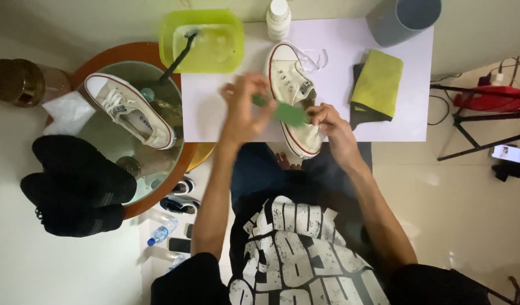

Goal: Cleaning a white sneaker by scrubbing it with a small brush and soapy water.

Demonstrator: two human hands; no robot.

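- The white table top fills the upper middle of the head view; everything the hands work on lies on it.
- A round glass side table with a brown rim sits at 9 o'clock from the hands, carrying a second white sneaker.
- A lime-green tub holding a dark-handled brush stands at 11 o'clock from the hands.
- A grey bin is at 1 o'clock, at the table's far edge.
- The white sneaker lies lengthwise on the table top, toe at 12 o'clock, heel toward the person.
- A yellow-green cloth lies at 3 o'clock from that shoe, well apart from it.
- A white bottle stands just beyond the toe at 12 o'clock.
- The left hand and right hand are apart, each closed on one end of the green scrub pad, stretched over the shoe's heel half.
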